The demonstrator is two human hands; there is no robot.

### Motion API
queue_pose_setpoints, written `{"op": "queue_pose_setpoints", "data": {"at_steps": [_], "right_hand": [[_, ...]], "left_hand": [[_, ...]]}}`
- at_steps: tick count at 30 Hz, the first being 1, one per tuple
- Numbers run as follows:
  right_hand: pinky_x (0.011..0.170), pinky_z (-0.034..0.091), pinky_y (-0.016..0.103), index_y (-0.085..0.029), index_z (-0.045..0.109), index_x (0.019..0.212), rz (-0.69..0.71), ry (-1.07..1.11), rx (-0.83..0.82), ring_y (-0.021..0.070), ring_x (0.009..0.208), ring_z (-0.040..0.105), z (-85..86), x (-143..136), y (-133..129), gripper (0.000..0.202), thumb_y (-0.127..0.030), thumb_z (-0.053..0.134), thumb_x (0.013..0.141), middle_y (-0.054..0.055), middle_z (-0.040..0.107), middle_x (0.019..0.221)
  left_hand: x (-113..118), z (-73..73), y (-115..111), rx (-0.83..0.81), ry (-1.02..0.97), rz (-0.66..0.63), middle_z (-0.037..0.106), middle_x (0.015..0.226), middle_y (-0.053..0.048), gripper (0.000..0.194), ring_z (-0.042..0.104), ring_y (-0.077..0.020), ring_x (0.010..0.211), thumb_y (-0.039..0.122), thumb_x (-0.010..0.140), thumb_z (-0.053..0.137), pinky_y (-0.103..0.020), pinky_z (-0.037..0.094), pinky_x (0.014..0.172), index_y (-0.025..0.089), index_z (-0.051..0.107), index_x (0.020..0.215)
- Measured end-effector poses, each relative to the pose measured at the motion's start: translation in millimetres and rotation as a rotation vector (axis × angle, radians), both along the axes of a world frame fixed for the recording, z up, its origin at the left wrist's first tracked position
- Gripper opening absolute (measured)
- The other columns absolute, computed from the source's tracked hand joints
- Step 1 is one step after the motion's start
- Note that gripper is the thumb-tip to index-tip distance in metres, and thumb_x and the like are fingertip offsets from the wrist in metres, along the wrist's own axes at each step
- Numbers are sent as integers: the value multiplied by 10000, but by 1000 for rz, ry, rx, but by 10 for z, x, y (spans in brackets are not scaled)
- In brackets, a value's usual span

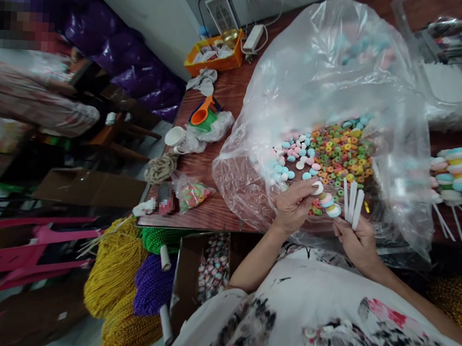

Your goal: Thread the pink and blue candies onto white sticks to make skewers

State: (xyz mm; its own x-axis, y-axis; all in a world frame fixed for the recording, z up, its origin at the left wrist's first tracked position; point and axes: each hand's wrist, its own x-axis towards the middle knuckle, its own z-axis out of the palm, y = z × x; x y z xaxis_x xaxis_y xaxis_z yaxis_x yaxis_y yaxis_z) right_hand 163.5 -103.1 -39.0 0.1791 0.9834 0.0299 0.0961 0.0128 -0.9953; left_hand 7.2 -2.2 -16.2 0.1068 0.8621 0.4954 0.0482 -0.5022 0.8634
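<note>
My left hand (pixel 294 208) is closed in a pinch on a white round candy (pixel 317 188) at the upper end of a short candy stack (pixel 326 200). Pink, yellow, pale blue and white pieces make up this stack. Its lower end meets the fingertips of my right hand (pixel 357 244), which is closed around several flat white sticks (pixel 353 202) pointing up. Just beyond my hands, small colourful rings (pixel 338 150) and pastel round candies (pixel 294 153) lie loose in the mouth of a big clear plastic bag (pixel 252 138).
Finished-looking candy skewers (pixel 458 169) lie at the right. Along the left side are an orange scoop (pixel 202 112), a white cup (pixel 174 136) and a small bag of rings (pixel 193 192). Below the table edge stands a box of wrapped pieces (pixel 214 265). A person sits far left.
</note>
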Motion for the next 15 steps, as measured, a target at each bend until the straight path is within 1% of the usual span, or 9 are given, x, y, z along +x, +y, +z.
{"op": "queue_pose_setpoints", "data": {"at_steps": [3, 6, 10, 12, 15], "right_hand": [[480, 315, 242, -210, 505, 704, -18, 37, 2, 97, 509, 423, 20, -24, -7, 316, -315, 528, 1001, -44, 472, 576], [464, 308, 244, -212, 494, 698, -28, 100, 0, 94, 492, 403, 59, -80, -23, 325, -332, 539, 997, -45, 458, 569], [461, 316, 248, -210, 534, 781, -50, 164, 25, 97, 480, 397, 52, -117, -39, 255, -345, 545, 996, -55, 437, 568], [486, 340, 252, -203, 578, 850, -45, 108, 50, 101, 498, 422, 31, -89, -37, 203, -332, 540, 1001, -53, 453, 586], [522, 360, 259, -204, 602, 876, -19, -42, 88, 108, 530, 454, 33, 3, -16, 181, -314, 533, 1002, -44, 484, 612]], "left_hand": [[23, 33, -57, 2, -27, 11, 811, 1079, -50, 159, 774, -198, 1017, 225, 856, 771, -372, 627, 942, 279, 804, 1002], [62, 62, -118, -28, -25, 26, 812, 1073, -52, 147, 775, -199, 1018, 229, 864, 764, -374, 629, 947, 268, 802, 1000], [79, 49, -162, -8, -5, 26, 804, 1111, -61, 161, 767, -204, 1043, 253, 874, 752, -383, 620, 969, 261, 798, 1028], [72, 34, -165, -44, -13, -5, 793, 1152, -70, 206, 759, -209, 1069, 284, 871, 759, -380, 608, 994, 254, 793, 1073], [60, 45, -131, -192, -127, -29, 786, 1172, -77, 298, 746, -213, 1105, 408, 920, 700, -375, 591, 1024, 244, 769, 1159]]}}
